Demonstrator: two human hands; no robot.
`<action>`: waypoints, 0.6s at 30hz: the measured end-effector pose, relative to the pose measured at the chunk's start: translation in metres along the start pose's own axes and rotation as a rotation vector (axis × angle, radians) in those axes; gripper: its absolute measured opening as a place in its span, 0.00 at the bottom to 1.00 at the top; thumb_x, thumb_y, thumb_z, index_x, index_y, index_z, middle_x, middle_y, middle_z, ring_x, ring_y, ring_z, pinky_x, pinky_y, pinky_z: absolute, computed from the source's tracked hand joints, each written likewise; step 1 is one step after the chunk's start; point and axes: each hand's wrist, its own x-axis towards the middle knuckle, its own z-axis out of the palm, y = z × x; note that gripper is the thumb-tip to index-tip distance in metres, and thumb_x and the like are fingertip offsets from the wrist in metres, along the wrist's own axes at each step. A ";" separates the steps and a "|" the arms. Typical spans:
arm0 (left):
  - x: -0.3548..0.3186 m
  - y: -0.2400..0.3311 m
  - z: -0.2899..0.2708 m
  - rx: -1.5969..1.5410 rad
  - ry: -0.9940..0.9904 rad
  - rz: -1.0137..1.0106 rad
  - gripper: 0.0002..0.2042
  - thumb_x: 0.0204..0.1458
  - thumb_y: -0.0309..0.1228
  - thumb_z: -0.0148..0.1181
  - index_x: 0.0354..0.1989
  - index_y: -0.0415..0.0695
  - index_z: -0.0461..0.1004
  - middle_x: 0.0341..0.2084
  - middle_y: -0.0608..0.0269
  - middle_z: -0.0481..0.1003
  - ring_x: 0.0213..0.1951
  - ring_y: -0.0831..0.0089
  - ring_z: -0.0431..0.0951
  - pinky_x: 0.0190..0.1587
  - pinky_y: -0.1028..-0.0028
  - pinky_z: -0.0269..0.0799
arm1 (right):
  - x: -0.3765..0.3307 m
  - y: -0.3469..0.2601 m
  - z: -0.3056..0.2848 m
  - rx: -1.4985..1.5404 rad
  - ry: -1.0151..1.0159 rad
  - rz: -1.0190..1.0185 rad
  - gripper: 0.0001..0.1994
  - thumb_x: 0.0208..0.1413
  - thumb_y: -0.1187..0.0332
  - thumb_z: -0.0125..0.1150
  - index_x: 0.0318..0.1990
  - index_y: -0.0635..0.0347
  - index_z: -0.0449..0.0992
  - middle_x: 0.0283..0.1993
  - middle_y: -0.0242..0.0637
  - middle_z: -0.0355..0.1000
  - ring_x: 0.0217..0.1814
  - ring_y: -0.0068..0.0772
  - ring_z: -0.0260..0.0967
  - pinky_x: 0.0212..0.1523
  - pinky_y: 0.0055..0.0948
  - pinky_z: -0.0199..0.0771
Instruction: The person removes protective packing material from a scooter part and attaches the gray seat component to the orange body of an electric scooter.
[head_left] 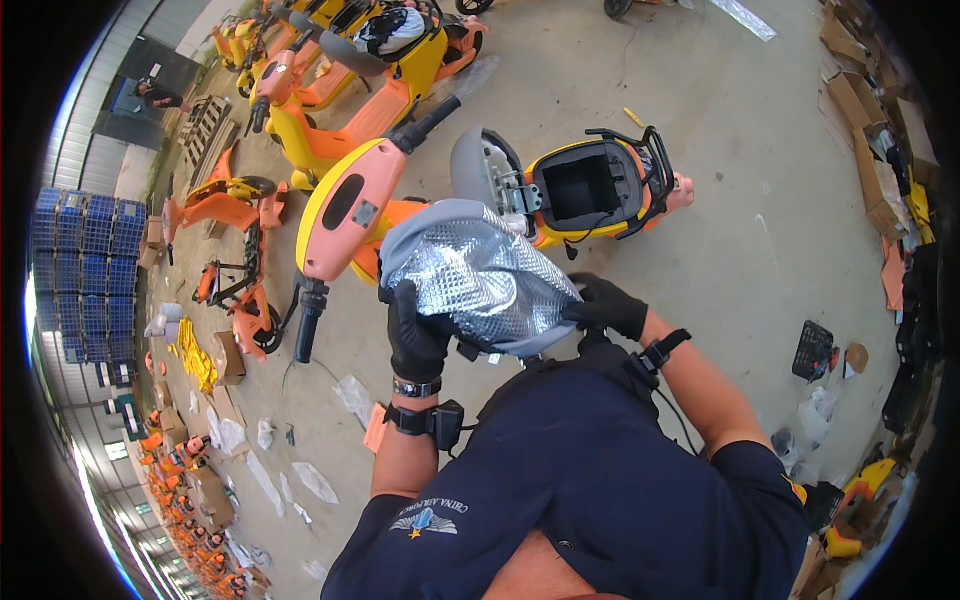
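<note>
Between my two black-gloved hands is a silver foil-lined cover with a grey padded rim [480, 275], held in front of my body with its crinkled, quilted inside facing up. My left hand [415, 335] grips its lower left edge, thumb up against the foil. The fingers of my right hand [608, 306] close on its right edge. Just beyond the cover stands a yellow and pink scooter [345, 210]. Its grey seat [480, 165] is tipped up, showing the metal hinge and the black storage box [585, 188]. The cover hides part of the scooter's middle.
More yellow and orange scooters [370, 115] stand at the far left, near a partly stripped scooter frame [250, 290]. Blue crates [88, 265] are stacked along the left wall. Cardboard boxes [865, 130] line the right side. A black basket [813, 350] and plastic scraps [818, 412] lie on the floor.
</note>
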 end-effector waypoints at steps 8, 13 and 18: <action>-0.002 -0.013 0.034 0.481 -0.268 -0.107 0.27 0.43 0.25 0.57 0.56 0.36 0.64 0.48 0.57 0.72 0.45 0.66 0.75 0.48 0.67 0.73 | -0.012 -0.076 0.003 -0.412 0.151 -0.704 0.37 0.48 0.55 0.69 0.63 0.56 0.60 0.49 0.42 0.68 0.44 0.35 0.69 0.43 0.35 0.71; 0.007 -0.009 0.045 0.543 -0.518 -0.379 0.35 0.33 0.22 0.67 0.57 0.34 0.64 0.46 0.57 0.73 0.47 0.68 0.75 0.49 0.68 0.73 | -0.001 -0.084 -0.019 -0.611 0.348 -0.869 0.15 0.54 0.64 0.60 0.46 0.61 0.69 0.34 0.47 0.72 0.35 0.44 0.73 0.35 0.38 0.71; -0.008 -0.022 0.048 0.608 -0.268 -0.403 0.09 0.43 0.22 0.65 0.32 0.33 0.75 0.13 0.57 0.73 0.10 0.69 0.71 0.11 0.76 0.66 | -0.011 -0.078 -0.019 -0.682 0.510 -0.990 0.11 0.53 0.67 0.59 0.42 0.59 0.70 0.32 0.47 0.71 0.36 0.50 0.72 0.34 0.40 0.71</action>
